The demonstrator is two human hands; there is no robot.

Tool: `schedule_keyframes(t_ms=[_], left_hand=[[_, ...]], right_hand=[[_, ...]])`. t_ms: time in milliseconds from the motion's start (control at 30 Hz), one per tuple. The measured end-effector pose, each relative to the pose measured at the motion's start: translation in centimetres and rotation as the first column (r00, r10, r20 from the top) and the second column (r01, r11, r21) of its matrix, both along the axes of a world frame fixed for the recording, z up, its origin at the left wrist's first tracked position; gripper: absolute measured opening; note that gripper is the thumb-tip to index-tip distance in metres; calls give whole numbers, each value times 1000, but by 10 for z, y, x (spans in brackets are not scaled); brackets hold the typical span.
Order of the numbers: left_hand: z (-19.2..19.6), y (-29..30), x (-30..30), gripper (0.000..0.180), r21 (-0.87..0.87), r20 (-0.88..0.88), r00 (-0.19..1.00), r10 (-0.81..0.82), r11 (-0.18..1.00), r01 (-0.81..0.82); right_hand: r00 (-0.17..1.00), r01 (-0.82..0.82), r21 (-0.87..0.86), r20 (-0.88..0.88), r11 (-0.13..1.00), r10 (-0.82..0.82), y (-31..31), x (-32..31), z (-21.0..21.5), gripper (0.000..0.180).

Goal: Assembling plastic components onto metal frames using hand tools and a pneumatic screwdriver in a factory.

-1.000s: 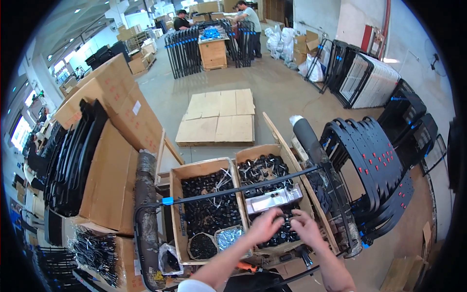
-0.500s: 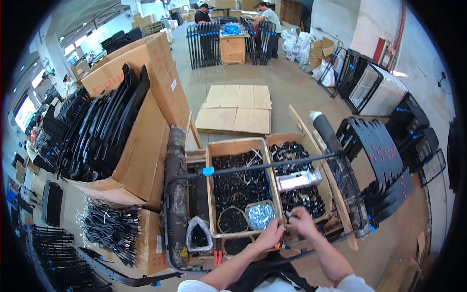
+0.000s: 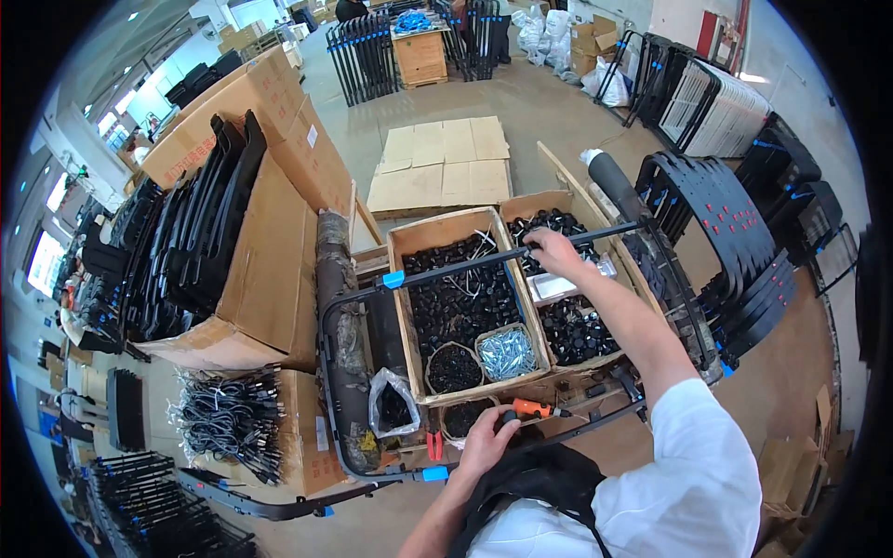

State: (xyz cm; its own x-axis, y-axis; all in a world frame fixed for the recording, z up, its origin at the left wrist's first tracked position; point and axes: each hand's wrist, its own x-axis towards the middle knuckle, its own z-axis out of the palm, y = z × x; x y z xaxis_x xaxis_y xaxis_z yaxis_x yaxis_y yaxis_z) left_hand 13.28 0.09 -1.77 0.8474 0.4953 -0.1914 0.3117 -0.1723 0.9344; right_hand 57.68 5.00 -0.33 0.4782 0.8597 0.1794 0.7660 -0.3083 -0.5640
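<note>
My right hand (image 3: 555,254) is over the far part of the right wooden parts box (image 3: 628,338), by the bar of a black tubular frame (image 3: 465,269). Its bent fingers close near loose black plastic parts (image 3: 567,223); whether they grip one is unclear. Close to me, my left hand (image 3: 486,444) has thumb and fingers closed around something small and dark that I cannot make out. Just right of it lies an orange-and-black power screwdriver (image 3: 534,408). Silver screws (image 3: 508,353) fill a tub in the left wooden parts box (image 3: 397,307), among black parts (image 3: 465,307).
The frame spans both boxes. Red-handled pliers (image 3: 434,445) and a plastic bag of black parts (image 3: 394,405) are near its front edge. Left stand a carton (image 3: 270,270) of black panels and a bundle of cables (image 3: 228,418). Curved black panels (image 3: 721,223) stand right.
My right hand has left my left hand and reached forward over the right box. My left hand has moved left, beside the screwdriver. The view has tilted down.
</note>
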Motion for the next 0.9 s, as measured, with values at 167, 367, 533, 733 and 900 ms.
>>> schedule_keyframes(t_ms=[167, 367, 533, 733, 900], left_hand=[[0, -40, -9, 40, -121, -1, 987, 158, 980, -157], [-8, -83, 7, 40, -96, -15, 961, 277, 956, -277], [-7, -106, 13, 41, -38, -68, 931, 359, 931, -362], [-11, -119, 16, 41, 39, -13, 891, 454, 891, -453], [-10, -123, 20, 40, -22, -80, 894, 441, 896, -444]], right_hand=[[982, -179, -101, 46, 979, 185, 30, 29, -4, 38], [943, -303, -174, 89, 937, 322, 47, 32, 6, 36], [912, -334, -218, 170, 917, 373, 57, 33, 9, 31], [903, -211, -318, 298, 925, 308, 65, 35, 4, 37], [915, -172, -325, 297, 930, 273, 70, 30, 5, 46]])
